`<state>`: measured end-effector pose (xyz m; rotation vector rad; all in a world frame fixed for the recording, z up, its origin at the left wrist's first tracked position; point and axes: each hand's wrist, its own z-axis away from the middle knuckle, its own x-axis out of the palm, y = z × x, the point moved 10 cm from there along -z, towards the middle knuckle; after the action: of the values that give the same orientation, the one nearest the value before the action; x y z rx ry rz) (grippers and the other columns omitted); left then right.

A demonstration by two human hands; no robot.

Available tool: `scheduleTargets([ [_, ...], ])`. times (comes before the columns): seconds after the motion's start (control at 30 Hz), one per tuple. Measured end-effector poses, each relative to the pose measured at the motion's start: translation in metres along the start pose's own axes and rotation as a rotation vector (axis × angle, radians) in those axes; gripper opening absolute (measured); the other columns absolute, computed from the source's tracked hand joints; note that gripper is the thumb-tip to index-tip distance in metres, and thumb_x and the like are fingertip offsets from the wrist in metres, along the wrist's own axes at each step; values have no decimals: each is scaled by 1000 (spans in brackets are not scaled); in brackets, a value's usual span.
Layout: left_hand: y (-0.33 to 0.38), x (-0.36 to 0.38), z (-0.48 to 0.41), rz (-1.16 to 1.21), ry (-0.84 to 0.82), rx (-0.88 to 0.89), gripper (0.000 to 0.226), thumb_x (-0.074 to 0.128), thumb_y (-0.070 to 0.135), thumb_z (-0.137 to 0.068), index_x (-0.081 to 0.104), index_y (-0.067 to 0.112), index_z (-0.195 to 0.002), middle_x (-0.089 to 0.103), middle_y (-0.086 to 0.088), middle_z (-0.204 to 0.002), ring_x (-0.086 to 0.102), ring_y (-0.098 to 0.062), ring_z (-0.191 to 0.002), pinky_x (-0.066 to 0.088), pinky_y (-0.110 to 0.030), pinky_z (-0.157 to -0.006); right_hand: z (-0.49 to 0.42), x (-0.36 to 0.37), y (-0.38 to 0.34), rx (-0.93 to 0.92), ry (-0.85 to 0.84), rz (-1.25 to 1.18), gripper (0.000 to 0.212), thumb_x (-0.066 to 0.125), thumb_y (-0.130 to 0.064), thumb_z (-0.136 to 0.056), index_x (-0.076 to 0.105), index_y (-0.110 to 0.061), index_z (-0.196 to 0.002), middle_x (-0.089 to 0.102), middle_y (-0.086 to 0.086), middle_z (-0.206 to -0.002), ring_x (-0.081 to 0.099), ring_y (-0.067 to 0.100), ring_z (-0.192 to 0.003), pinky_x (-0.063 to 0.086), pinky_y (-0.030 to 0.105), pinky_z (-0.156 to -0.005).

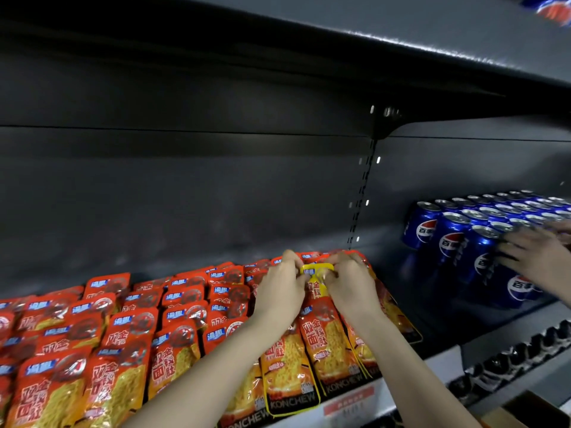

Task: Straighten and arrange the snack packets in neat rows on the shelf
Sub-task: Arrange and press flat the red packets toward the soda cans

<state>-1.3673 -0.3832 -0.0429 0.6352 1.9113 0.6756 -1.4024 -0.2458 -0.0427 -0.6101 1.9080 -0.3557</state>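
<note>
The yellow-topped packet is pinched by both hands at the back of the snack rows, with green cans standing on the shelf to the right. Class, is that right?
Not quite. The head view shows blue cans, not green. The left hand and right hand do pinch the yellow-topped packet at the back of the snack rows.

Blue Pepsi cans point(454, 239) stand in rows, with another person's blurred hand point(537, 257) on them.
</note>
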Motion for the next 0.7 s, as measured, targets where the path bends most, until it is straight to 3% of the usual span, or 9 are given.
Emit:
scheduleTargets([
  [0.1, 10, -11, -5, 160, 59, 24, 15, 61, 17, -89, 48, 21, -85, 54, 11, -74, 57, -13, -77, 46, -26, -66, -1, -17, -5, -20, 63, -120, 23, 56, -14, -90, 59, -14, -113, 55, 4, -112, 54, 23, -108, 47, 44, -91],
  [0.27, 20, -35, -15, 402, 133, 66, 28, 66, 12, -84, 48, 29, -72, 57, 7, -73, 61, -17, -76, 54, -42, -74, 2, -40, -12, -18, 81, -372, 12, 57, -18, -92, 59, -18, -103, 62, -9, -90, 59, 8, -86, 50, 28, -78],
  [0.43, 30, -75, -5, 523, 191, 129, 28, 65, 7, -84, 49, 29, -75, 56, 11, -78, 55, 0, -74, 47, -16, -71, 10, -58, -39, -113, 137, -537, 7, 58, -18, -92, 60, -23, -88, 65, -7, -79, 63, 6, -76, 51, 21, -66],
  [0.57, 13, -113, 7, 603, 210, 96, 28, 68, 6, -81, 50, 27, -85, 60, 4, -86, 60, -9, -80, 48, -15, -71, 22, -55, -84, -175, 125, -678, 14, 59, -15, -91, 60, -25, -82, 64, -8, -74, 61, -1, -68, 48, 12, -60],
  [0.7, -26, -150, 26, 595, 178, 2, 27, 68, 5, -82, 50, 15, -98, 61, 1, -77, 60, -1, -67, 46, -10, -60, 39, -24, -134, -168, 4, -870, 9, 59, -13, -91, 63, -19, -85, 66, -5, -78, 62, 0, -71, 50, 13, -64],
])
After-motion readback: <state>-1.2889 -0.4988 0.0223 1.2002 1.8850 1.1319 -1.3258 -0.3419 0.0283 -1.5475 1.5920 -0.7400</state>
